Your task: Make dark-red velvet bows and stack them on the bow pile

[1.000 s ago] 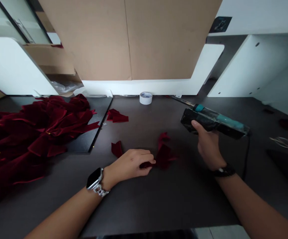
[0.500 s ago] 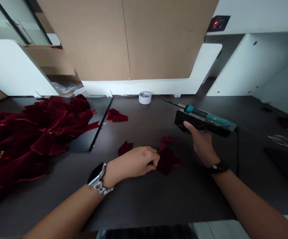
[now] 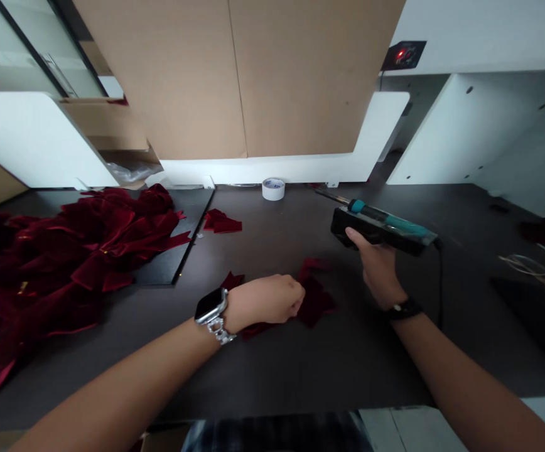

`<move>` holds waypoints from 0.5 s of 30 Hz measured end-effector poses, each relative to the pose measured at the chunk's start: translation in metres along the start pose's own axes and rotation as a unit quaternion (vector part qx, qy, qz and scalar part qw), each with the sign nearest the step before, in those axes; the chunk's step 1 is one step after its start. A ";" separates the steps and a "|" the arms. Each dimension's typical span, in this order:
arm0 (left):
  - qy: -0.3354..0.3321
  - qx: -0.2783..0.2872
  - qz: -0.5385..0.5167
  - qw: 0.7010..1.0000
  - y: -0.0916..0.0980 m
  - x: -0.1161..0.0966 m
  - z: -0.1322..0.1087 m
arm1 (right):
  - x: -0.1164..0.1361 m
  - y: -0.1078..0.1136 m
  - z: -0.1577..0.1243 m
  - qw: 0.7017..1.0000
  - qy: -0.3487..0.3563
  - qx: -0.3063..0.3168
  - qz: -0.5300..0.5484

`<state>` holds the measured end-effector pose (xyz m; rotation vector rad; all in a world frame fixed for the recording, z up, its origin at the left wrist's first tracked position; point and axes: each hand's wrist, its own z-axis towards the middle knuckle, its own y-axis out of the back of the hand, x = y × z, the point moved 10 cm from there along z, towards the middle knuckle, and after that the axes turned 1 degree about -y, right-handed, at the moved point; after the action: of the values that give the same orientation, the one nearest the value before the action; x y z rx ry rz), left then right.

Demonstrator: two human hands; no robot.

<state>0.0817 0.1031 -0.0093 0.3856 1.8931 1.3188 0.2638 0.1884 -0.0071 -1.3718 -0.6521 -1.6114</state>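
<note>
My left hand [image 3: 270, 298] is closed low over the dark table, at the left edge of a small pile of dark red velvet pieces [image 3: 316, 302]; red fabric also shows under its wrist. What its curled fingers hold, if anything, is hidden. My right hand [image 3: 380, 267] grips a black block [image 3: 364, 231], thumb on its near side. On top of the block lies a soldering iron [image 3: 388, 218] with a teal handle, its tip pointing left and its cord hanging at the right. Another red velvet piece [image 3: 223, 221] lies farther back.
A heap of red velvet bows [image 3: 79, 251] covers the left side, partly on a black board [image 3: 159, 271]. A white tape roll [image 3: 273, 189] stands near the back panel. Thin cords [image 3: 543, 276] lie at the right.
My left hand has turned and its wrist has come further right, and red fabric now shows beneath it. The right hand still grips the block. The view has shifted slightly.
</note>
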 end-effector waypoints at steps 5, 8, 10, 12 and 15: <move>0.009 -0.118 -0.052 0.992 0.005 0.015 -0.033 | -0.004 0.013 0.012 0.999 0.020 -0.043 0.020; 0.038 -0.173 -0.076 0.981 0.003 0.025 -0.056 | -0.012 0.017 0.017 0.998 0.004 -0.046 0.036; 0.073 -0.217 -0.122 0.966 0.006 0.033 -0.071 | -0.017 0.019 0.019 0.998 0.000 -0.048 0.044; 0.112 -0.254 -0.217 0.936 0.006 0.041 -0.088 | -0.020 0.020 0.021 0.998 0.003 -0.046 0.049; 0.154 -0.264 -0.416 0.856 -0.012 0.046 -0.118 | -0.021 0.022 0.023 0.997 0.019 -0.048 0.049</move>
<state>-0.0336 0.0501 -0.0209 -0.8876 1.5273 1.2272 0.2938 0.2043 -0.0248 -1.4174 -0.4833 -1.6042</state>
